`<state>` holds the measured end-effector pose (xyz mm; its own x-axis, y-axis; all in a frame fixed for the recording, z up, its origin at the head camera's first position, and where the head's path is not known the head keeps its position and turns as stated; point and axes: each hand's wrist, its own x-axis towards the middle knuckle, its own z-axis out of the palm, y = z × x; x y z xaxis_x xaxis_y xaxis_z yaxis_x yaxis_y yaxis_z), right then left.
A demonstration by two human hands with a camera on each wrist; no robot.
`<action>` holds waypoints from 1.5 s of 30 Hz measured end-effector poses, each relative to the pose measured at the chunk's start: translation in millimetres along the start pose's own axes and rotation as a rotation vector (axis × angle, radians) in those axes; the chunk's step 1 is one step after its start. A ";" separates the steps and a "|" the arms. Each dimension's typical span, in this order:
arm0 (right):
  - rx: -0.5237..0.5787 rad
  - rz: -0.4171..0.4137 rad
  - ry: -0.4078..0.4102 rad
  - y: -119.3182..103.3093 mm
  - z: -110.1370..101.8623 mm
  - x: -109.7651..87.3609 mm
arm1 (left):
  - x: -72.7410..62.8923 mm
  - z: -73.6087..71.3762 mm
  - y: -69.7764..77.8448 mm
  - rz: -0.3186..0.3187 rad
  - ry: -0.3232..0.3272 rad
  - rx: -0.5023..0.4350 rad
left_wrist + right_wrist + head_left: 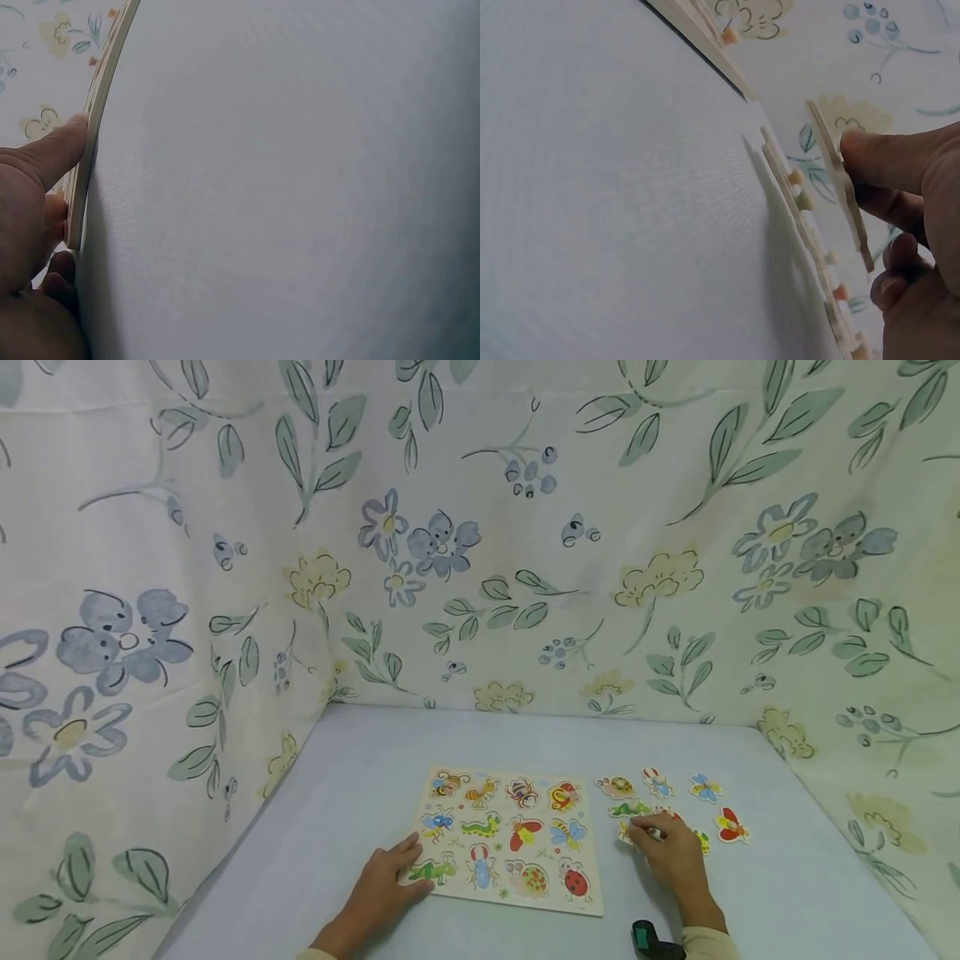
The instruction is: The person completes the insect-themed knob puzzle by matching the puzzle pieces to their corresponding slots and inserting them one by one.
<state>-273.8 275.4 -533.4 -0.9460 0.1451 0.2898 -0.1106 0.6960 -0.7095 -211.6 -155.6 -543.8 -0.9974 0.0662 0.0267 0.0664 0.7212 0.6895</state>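
Observation:
A wooden insect puzzle board (501, 862) lies on the white table with printed bugs across its face. My left hand (386, 878) rests against its lower left corner, fingers spread along the edge; in the left wrist view the thumb (64, 146) presses the board's side. My right hand (671, 852) is over the loose pieces right of the board. It pinches a thin wooden puzzle piece (836, 180) between thumb and fingers, held up off the table on edge. The picture on this piece is mostly hidden by the hand.
Around the right hand lie several loose pieces, among them a snail (617, 787), a blue beetle (657, 782), a blue-winged bug (705, 787) and a red-winged bug (731, 826). A black object (654, 941) sits by the right wrist. Floral cloth (495, 552) hangs around the table.

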 end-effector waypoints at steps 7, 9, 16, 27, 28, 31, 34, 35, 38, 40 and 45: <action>-0.002 -0.075 0.065 0.7 -0.1 1.3 | 0.9 -0.2 -3.3 0.017 0.001 -0.002; -0.014 -0.087 0.083 0.6 -0.1 1.2 | 1.1 0.4 -4.1 0.027 -0.001 -0.001; -0.072 -0.143 0.131 -4.0 -1.3 -0.6 | 3.1 7.1 -6.0 0.055 -0.016 0.004; -0.021 -0.334 0.139 -53.4 7.8 7.2 | 4.2 2.9 -5.9 0.052 0.005 0.014; -0.007 -0.360 0.141 -59.1 9.6 8.1 | 4.2 2.3 -5.6 0.051 0.007 0.014; 0.040 -0.421 0.135 -76.1 16.1 9.9 | 3.7 1.0 -4.8 0.048 0.008 0.012; 0.072 -0.465 0.126 -92.8 22.9 10.1 | 2.0 0.0 -3.8 0.048 0.009 0.006; 0.080 -0.475 0.120 -98.0 25.5 10.1 | 1.4 -0.2 -3.8 0.046 0.009 0.005; 0.083 -0.493 0.099 -112.7 33.6 9.7 | 0.1 -0.7 -3.7 0.039 0.010 0.009; 0.084 -0.501 0.087 -121.9 38.9 9.3 | -0.1 -0.9 -3.9 0.038 0.010 0.012; 0.108 -0.532 0.054 -143.6 50.9 7.1 | -1.4 -1.5 -4.6 0.045 0.009 -0.012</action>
<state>-280.2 140.8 -462.1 -0.7345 -0.1691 0.6572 -0.6027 0.6078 -0.5170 -210.5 -160.1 -546.0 -0.9936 0.0925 0.0643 0.1111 0.7092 0.6962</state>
